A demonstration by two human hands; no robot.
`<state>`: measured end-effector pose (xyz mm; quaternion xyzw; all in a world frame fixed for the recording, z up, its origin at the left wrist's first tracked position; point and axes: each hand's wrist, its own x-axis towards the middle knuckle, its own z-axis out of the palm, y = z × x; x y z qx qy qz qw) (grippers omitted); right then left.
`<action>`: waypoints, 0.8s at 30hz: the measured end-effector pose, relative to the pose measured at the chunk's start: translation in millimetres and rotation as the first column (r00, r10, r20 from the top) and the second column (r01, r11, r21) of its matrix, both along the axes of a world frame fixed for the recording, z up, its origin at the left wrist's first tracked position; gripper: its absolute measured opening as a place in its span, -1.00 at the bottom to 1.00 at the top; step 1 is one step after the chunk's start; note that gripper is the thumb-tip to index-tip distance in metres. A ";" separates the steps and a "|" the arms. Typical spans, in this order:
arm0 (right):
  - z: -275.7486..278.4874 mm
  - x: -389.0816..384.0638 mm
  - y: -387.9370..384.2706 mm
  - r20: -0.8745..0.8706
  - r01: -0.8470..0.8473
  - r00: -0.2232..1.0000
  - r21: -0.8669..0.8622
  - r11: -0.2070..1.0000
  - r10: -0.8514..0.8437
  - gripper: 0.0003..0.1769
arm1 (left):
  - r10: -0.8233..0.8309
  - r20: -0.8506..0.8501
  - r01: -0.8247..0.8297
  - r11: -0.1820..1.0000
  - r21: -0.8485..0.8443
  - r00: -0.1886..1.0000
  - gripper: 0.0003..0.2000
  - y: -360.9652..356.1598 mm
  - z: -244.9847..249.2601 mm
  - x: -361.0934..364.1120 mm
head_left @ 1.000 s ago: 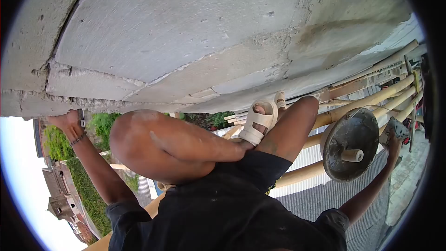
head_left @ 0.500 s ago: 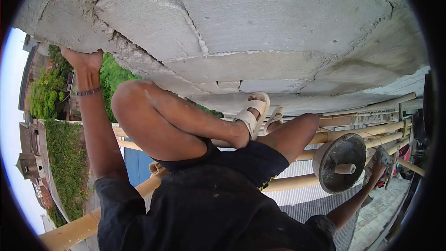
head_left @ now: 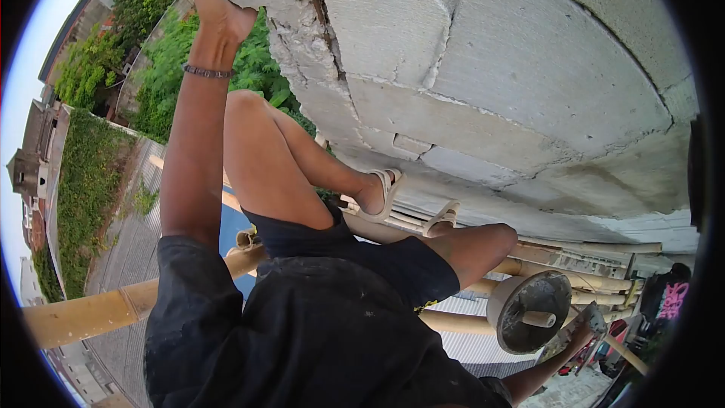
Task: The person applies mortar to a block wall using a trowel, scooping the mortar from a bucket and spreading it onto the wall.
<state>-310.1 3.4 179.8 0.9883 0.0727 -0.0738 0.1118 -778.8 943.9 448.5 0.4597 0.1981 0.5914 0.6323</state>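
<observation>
At the upper left, my left hand [head_left: 220, 13] is raised to the broken edge of a grey block wall [head_left: 529, 60]. It grips that edge, with most of its fingers hidden behind the blocks. Low on the right, my right hand [head_left: 581, 335] is closed around a trowel [head_left: 596, 319] smeared with grey mortar. Beside this hand is a round mortar basin [head_left: 504, 310], tilted toward the wall, with a pale stub in its middle. My sandalled feet [head_left: 389, 193] are on the bamboo by the wall's foot.
Bamboo poles [head_left: 98, 317] form scaffolding behind and below me. Corrugated roofing [head_left: 468, 344] lies far beneath, and green trees [head_left: 177, 68] and houses stand beyond the wall's end. Dark cloth with pink print [head_left: 668, 298] is at the far right.
My view has turned, so the wall has shifted right and more greenery shows at the left. My left hand remains at the wall edge. The trowel stays in my right hand, near the basin.
</observation>
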 end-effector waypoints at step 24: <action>131.4 -89.3 159.7 0.599 0.097 0.784 -0.378 0.921 0.163 -0.40 | -0.198 0.058 0.196 0.980 0.041 0.978 -0.47 -8.6 -3.5 7.0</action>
